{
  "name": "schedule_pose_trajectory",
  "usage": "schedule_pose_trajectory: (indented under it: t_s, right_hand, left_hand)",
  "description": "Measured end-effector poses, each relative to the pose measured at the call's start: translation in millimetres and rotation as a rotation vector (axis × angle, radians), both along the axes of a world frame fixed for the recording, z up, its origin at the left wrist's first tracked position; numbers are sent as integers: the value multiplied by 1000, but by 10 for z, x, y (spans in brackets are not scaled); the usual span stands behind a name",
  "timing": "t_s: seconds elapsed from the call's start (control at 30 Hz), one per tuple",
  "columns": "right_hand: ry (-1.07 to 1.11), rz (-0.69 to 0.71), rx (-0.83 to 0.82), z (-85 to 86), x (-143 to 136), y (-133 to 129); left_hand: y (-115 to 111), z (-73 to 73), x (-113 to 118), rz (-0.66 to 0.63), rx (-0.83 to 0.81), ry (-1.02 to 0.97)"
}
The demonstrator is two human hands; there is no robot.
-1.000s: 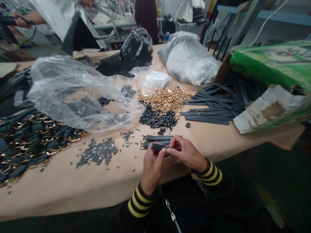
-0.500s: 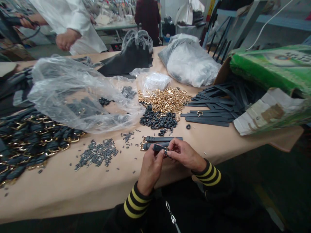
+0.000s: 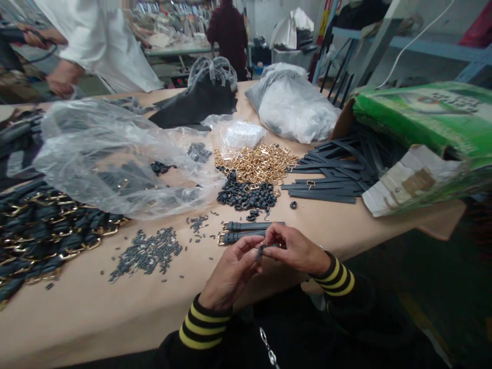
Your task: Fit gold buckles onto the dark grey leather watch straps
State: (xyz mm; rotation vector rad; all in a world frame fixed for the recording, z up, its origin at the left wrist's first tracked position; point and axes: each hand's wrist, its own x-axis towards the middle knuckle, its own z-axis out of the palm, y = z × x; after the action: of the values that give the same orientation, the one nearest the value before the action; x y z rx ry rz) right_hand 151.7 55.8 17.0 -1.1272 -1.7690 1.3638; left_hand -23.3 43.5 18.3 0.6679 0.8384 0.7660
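At the near edge of the table my left hand (image 3: pixel 232 266) and my right hand (image 3: pixel 295 250) meet, fingertips pinched on one dark strap (image 3: pixel 260 251). A glint of gold shows at its end, and most of the strap is hidden by my fingers. Just beyond my hands lie two finished-looking straps with gold buckles (image 3: pixel 222 237), side by side. Farther back is a pile of black strap loops (image 3: pixel 246 193), touching a heap of gold buckles (image 3: pixel 261 163). Small dark pieces (image 3: pixel 148 253) are scattered to the left of my hands.
Many buckled straps (image 3: pixel 49 225) cover the table's left side, partly beside a clear plastic bag (image 3: pixel 103 154). Loose dark strips (image 3: pixel 326 192) lie on the right by a green box (image 3: pixel 418 113). A full plastic bag (image 3: pixel 295 102) stands behind. Across the table a person in white (image 3: pixel 103 46) is standing.
The strap has turned between my fingers; its dark end no longer sticks out above my left hand. My left hand has rolled more open toward the right. The other person's hand has moved left.
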Motion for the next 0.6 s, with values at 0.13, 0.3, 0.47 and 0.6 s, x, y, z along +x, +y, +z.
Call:
schedule_pose_trajectory:
  t_s: [0.13,0.3,0.47,0.6]
  right_hand:
    - [-125,64,163,37,14,-4]
    - [-239,27,209,42,11,-15]
    - [-67,88,-76,19,91,14]
    - [58,156,-370,-11,148,54]
  left_hand:
    - [5,-53,30,-129,3,12]
    - [18,-134,20,-137,49,43]
    - [18,-144,10,-10,86,94]
    - [20,-168,39,96,106,190]
